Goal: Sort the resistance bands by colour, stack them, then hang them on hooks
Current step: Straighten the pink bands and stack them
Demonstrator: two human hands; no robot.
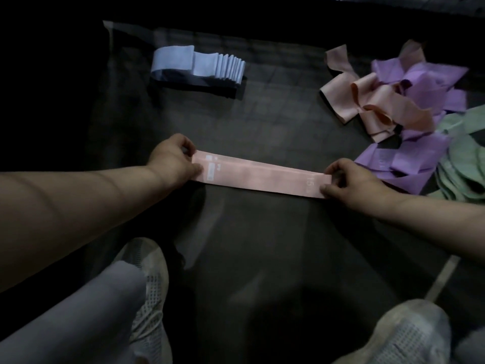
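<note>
A pink resistance band point(259, 177) lies stretched flat on the dark floor sheet point(262, 122), with white print near both ends. My left hand point(173, 160) pinches its left end. My right hand point(351, 181) pinches its right end. At the back left lies a fanned stack of light blue bands point(202, 64). On the right is a mixed loose heap: pink bands point(378, 103), purple bands point(425, 82) and green bands point(462, 164).
My two pale mesh shoes stand at the bottom, the left shoe point(152, 285) and the right shoe point(401, 334). A grey trouser leg point(78, 316) crosses the lower left. A pale strip point(443, 278) lies at the lower right. The surroundings are dark.
</note>
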